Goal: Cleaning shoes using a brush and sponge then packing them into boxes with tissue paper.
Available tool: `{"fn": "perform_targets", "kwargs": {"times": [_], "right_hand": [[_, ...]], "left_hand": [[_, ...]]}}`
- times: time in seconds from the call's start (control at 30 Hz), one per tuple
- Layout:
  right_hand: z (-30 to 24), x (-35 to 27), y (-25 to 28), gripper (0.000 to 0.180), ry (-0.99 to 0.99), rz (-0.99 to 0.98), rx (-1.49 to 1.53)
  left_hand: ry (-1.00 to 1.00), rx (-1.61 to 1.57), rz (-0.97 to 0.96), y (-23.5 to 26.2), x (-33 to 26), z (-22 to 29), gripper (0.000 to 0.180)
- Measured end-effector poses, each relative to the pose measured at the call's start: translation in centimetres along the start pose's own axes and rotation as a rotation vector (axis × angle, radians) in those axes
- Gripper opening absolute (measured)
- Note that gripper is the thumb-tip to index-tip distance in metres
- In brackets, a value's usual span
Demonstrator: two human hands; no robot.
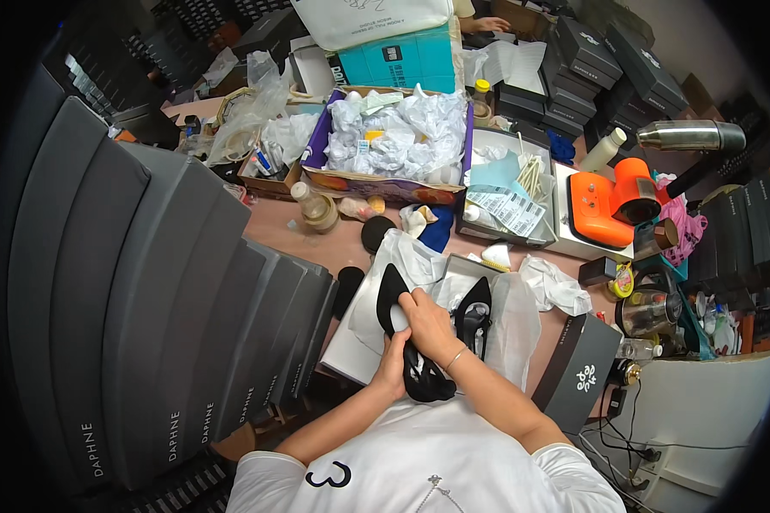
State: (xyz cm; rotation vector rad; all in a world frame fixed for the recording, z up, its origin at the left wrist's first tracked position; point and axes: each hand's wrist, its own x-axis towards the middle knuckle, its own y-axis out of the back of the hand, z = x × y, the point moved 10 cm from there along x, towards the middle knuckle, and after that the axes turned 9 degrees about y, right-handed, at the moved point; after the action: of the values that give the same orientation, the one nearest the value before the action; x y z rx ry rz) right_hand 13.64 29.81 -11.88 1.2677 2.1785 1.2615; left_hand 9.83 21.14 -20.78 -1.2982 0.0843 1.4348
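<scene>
A black pointed-toe shoe [391,288] is held close in front of me, toe pointing away. My left hand [392,366] closes round its left side near the middle. From the right, my right hand [430,327] grips the same shoe, its fingertips at the shoe's opening, where a pale insole shows. Dark straps hang below my hands at the heel end. A second black pointed shoe [474,306] lies just right of my right hand, on white tissue paper [512,321] over an open shoe box [464,270]. My palms hide part of the held shoe.
Tall stacks of grey shoe boxes [175,299] crowd the left. A carton [316,162] of crumpled paper stands at the back, a glass jar [315,209] before it. Right are an orange device [597,205], a kettle [646,312] and a dark box lid [576,363]. Another person's hand [488,25] shows far back.
</scene>
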Motion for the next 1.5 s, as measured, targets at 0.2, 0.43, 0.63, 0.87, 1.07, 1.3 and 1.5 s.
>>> {"fn": "perform_targets", "kwargs": {"times": [0.2, 0.43, 0.63, 0.87, 1.07, 1.3, 1.5], "right_hand": [[0.9, 1.5, 4.4, 0.049, 0.013, 0.439, 0.084], [4.7, 4.9, -5.4, 0.092, 0.007, -0.447, 0.340], [10.1, 24.1, 8.5, 0.041, 0.144, 0.279, -0.227], [11.7, 27.3, 7.8, 0.020, 0.270, 0.363, -0.356], [-0.7, 12.0, 5.9, 0.016, 0.565, 0.069, 0.088], [4.9, 1.3, 5.8, 0.042, 0.041, 0.172, 0.466], [8.3, 2.8, 2.5, 0.066, -0.329, 0.145, 1.053]], "left_hand": [[0.035, -0.060, -0.047, -2.1, 0.0, -0.3, 0.075], [0.014, -0.096, 0.073, 2.0, 2.6, -0.4, 0.051], [0.226, 0.261, 0.245, 13.8, 6.3, 0.3, 0.065], [-0.666, 0.767, 0.489, 8.7, -1.0, 10.6, 0.044], [-0.488, 0.147, -0.125, -0.8, 2.4, 15.0, 0.083], [-0.243, -0.039, -0.065, 0.3, 6.4, 12.4, 0.030], [-0.244, 0.277, -0.119, -1.4, 3.9, 10.8, 0.029]]}}
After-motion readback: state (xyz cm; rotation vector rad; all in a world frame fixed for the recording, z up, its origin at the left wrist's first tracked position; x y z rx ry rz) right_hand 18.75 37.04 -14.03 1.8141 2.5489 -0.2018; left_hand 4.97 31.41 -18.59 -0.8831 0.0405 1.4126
